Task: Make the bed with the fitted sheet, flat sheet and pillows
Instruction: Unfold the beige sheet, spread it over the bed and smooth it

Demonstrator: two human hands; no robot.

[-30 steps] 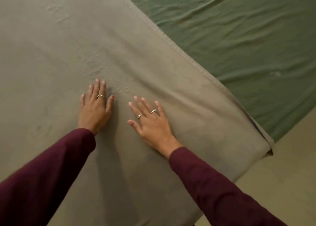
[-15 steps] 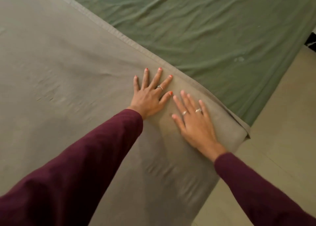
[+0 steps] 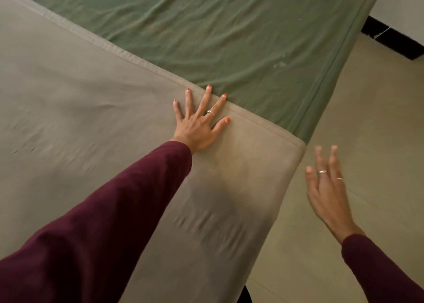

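The beige flat sheet (image 3: 80, 110) is being pressed flat by the left hand (image 3: 198, 125), fingers spread and straight, fingertips lying at the sheet's hemmed edge where it is meeting the green fitted sheet (image 3: 241, 39). The right hand (image 3: 327, 188) is being held off the flat sheet, beside its hanging corner, above the floor (image 3: 371, 119), fingers relaxed and straight, nothing being grasped. Maroon sleeves (image 3: 103, 234) are being worn.

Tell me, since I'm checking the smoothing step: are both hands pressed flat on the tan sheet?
No: only the left hand lies flat on the tan sheet, while the right hand is off the bed, over the floor.
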